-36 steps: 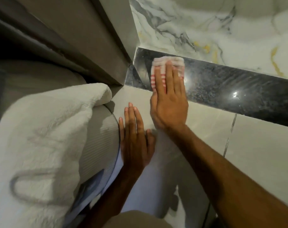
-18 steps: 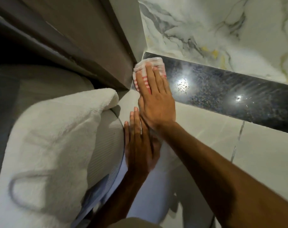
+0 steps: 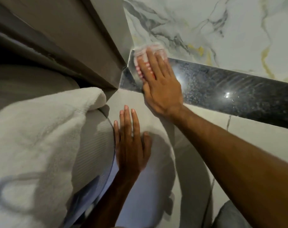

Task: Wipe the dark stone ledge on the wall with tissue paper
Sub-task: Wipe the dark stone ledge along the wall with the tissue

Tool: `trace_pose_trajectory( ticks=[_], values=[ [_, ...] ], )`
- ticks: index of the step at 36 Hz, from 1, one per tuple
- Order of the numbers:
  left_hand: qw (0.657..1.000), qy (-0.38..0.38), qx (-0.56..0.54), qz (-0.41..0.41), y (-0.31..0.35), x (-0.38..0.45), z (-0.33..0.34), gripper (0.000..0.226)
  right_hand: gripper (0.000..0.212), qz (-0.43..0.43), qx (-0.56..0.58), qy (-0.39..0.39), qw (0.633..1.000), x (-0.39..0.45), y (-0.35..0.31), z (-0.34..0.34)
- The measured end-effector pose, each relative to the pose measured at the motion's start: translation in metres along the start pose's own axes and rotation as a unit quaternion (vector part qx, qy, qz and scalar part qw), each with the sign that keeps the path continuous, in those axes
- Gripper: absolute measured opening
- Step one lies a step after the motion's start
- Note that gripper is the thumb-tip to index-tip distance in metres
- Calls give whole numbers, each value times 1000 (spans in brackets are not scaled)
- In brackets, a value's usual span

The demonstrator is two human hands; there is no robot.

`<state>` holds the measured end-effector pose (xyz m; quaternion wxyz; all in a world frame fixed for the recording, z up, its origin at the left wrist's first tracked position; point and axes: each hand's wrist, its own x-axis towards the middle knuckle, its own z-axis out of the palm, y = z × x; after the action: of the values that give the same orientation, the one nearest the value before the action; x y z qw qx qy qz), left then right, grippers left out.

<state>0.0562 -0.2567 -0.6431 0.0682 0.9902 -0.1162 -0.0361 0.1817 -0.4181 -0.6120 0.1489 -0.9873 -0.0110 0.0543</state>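
Ledge wipe, corner end.
My right hand (image 3: 159,86) is pressing the tissue (image 3: 140,60) flat, grip spread, having slid it from mid-ledge into the corner; the left end is getting covered. Ledge (image 3: 230,89) is showing glossy, speckled, streaked. Left hand (image 3: 131,145) is bracing open on the tile.

Black speckled ledge (image 3: 222,84), red-striped white tissue (image 3: 140,63), grey-veined marble (image 3: 206,27)
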Motion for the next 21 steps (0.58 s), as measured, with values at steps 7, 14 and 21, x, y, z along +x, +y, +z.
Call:
trace_pose_trajectory(
  ticks=[7,14,21],
  values=[
    [999,-5,27,16,0,-1,-2,71,66,-3,-11,42,999,-136,34,10],
    [995,-2,-3,102,16,6,4,67,67,231,-14,107,967,-70,67,-9],
    [988,-17,-29,147,42,7,6,67,66,66,3,99,993,-113,57,7]
  ],
)
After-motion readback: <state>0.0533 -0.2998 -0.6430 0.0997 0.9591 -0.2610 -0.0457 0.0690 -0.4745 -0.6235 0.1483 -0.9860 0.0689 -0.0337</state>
